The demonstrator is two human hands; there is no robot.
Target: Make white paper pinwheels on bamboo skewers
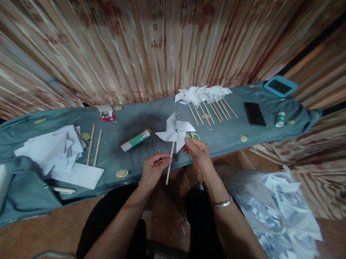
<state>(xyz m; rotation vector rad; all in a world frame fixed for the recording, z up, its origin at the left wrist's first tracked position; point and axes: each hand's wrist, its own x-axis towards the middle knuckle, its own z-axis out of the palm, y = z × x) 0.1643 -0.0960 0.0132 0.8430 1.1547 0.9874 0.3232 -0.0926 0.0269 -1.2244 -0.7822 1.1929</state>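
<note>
A white paper pinwheel [171,132] with a shiny pin at its centre is held up over the table's front edge. My left hand [155,167] pinches its wooden stick [168,175] below the blades. With thumb and fingers, my right hand [198,152] grips the edge of the lower right blade. Partly hidden behind that blade and hand lie yellow-green scissors [193,135]. To the left of the pinwheel rests a glue stick [136,140] with a green label.
Several finished pinwheels [203,95] lie in a row at the back. A phone [254,113], a small glue stick [280,119] and a blue-framed clock [280,86] are right. Paper sheets [54,145], two sticks [97,147], a red pin box [107,114] and a utility knife [61,190] are left. A scrap bag [280,218] stands below.
</note>
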